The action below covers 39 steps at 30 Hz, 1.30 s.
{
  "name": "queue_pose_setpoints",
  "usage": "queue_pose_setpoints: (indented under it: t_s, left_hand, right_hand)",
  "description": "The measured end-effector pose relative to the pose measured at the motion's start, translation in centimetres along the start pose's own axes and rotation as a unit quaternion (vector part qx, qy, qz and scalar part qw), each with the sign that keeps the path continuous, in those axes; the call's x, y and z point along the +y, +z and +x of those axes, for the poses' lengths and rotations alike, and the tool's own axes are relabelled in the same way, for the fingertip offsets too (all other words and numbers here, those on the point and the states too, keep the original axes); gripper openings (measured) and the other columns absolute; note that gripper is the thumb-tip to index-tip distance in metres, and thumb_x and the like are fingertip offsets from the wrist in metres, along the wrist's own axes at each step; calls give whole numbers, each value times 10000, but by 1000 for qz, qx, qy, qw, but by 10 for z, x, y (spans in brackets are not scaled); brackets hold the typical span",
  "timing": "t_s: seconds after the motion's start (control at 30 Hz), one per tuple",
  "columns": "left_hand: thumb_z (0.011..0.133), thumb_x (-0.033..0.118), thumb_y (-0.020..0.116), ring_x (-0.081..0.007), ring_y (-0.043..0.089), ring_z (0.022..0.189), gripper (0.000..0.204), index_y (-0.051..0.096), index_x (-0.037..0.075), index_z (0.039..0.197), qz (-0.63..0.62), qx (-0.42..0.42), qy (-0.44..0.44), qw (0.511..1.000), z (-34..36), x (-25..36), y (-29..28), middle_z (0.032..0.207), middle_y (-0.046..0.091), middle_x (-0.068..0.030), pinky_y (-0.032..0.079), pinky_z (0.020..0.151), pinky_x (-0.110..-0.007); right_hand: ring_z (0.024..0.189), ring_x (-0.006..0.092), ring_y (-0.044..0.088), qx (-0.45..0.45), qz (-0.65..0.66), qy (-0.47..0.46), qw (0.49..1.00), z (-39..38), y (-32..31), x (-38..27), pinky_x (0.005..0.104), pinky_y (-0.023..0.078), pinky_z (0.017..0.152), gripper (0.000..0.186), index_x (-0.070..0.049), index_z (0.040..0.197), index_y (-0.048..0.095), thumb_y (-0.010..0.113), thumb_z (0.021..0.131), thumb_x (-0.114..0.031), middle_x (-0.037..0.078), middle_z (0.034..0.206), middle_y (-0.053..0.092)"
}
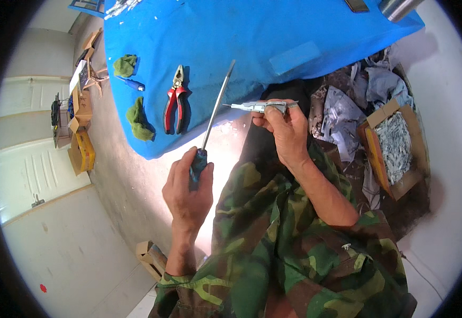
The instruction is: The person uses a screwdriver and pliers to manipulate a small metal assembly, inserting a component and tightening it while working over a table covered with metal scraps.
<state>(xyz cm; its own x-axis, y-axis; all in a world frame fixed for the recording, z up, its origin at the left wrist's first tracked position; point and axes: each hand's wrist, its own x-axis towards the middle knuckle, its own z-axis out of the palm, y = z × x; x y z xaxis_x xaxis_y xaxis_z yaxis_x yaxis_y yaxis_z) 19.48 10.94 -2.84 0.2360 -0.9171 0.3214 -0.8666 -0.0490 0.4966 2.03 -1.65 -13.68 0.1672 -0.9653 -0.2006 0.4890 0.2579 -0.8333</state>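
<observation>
My left hand (183, 191) grips the blue handle of a long-shafted screwdriver (216, 108), whose tip points up toward the blue-covered table (215, 32). To its right, my right hand (278, 130) is closed on a slim silvery metal part (249, 106) held level, its narrow end pointing left toward the shaft. On the table beyond my left hand lie red-and-black pliers (171, 106), a small blue-handled tool (134, 85) and two green rags (125, 65) (138, 119).
An open cardboard box of metal pieces (392, 148) stands right, beside crumpled sheeting (342, 122). More boxes (85, 151) line the left wall, and another (149, 254) sits low left. A metal cylinder (395, 8) and dark flat object (356, 4) are at the table's far right.
</observation>
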Motion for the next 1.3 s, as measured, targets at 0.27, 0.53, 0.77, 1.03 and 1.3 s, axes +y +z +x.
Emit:
queue_pose_setpoints:
  t_s: [0.27,0.53,0.77,1.03,1.3]
  left_hand:
    - [855,77,811,-354,740,852,403,682,55,1236,-15,-115,-68,991,-7,-6,17,983,724,-197,588,736,-384]
    - [811,-1,818,-265,740,824,437,670,-7,1222,-46,45,-2,998,-3,-4,9,956,724,-175,589,729,-339]
    - [886,37,786,-250,731,923,401,667,4,1268,-30,-58,-57,996,-15,-18,22,1042,738,-165,589,812,-357]
    - [895,102,779,-387,729,842,404,646,46,1272,-37,-136,-76,987,-14,-19,29,1003,721,-206,591,745,-432]
    - [865,43,802,-313,740,862,423,658,24,1263,-36,-2,-18,999,-7,-17,20,997,725,-192,587,750,-378]
  right_hand:
    - [884,170,718,22,25,-4,999,0,13,4,307,611,819,151,44,1116,582,615,1014,-62,157,1071,717]
    - [942,179,718,3,26,6,1000,4,6,8,314,618,833,160,42,1124,570,615,1016,-68,157,1102,707]
    - [936,190,722,16,17,20,1000,-5,6,6,327,621,846,151,29,1131,579,609,1022,-71,167,1124,711]
    - [924,189,723,5,40,11,999,3,6,11,320,621,835,150,33,1130,573,603,1014,-57,160,1109,705]
    - [930,188,724,2,44,14,999,3,7,6,310,617,847,153,32,1138,577,600,1014,-54,160,1122,706]
